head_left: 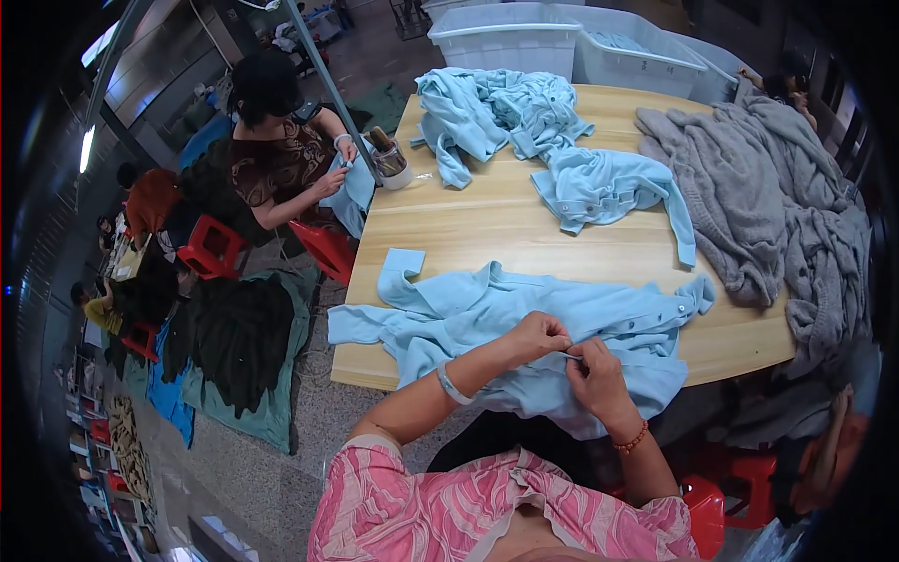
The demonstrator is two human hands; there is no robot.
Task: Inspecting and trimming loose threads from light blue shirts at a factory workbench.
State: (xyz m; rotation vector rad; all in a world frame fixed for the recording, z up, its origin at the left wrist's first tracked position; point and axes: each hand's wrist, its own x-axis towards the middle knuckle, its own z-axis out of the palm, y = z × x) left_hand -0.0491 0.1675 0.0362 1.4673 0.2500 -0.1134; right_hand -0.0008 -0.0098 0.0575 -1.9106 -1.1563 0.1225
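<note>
A light blue buttoned knit cardigan (449,304) lies spread across the near side of the wooden table, its sleeves toward the left and its near edge hanging over my lap. Over its middle, my left hand (541,337) is closed in a pinch; whatever is between those fingertips is too small to make out. Close beside it, my right hand (597,373) pinches a bit of the cardigan's fabric edge between thumb and fingers. The fingertips of both hands almost meet. Small buttons show along the cardigan's right part.
More light blue cardigans (506,112) lie crumpled on the table (449,225). Grey knitwear (721,197) is heaped along its right side. A cup of tools (390,167) stands at the left edge, near a seated co-worker (281,169). Plastic bins (506,42) stand behind.
</note>
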